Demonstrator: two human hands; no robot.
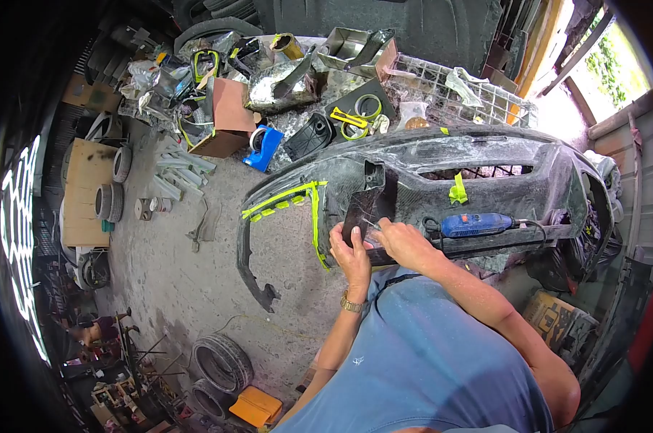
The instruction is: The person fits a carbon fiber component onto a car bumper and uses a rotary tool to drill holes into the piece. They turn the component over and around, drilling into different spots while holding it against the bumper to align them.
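A dark car bumper [557,173], dusty with whitish patches, stretches across in front of me. My left hand [351,258], with a watch on its wrist, grips the lower edge of a dark bent plastic piece [373,203], its thumb on the face. My right hand [407,244] is closed beside it, pinching a thin pointed tool [369,222] whose tip touches or nearly touches that piece; its kind is too small to tell. To the right of this hand lies a blue rotary tool [476,225] on the bumper. Yellow-green tape [315,216] runs along the bumper's left part.
Behind the bumper, a cluttered table holds a blue tape dispenser [263,148], a yellow cutter [348,117], a cardboard box [221,115] and a metal tin [359,54]. Tyres [223,362] and an orange case [256,406] lie on the concrete floor [167,274]. Another person [95,332] is far left.
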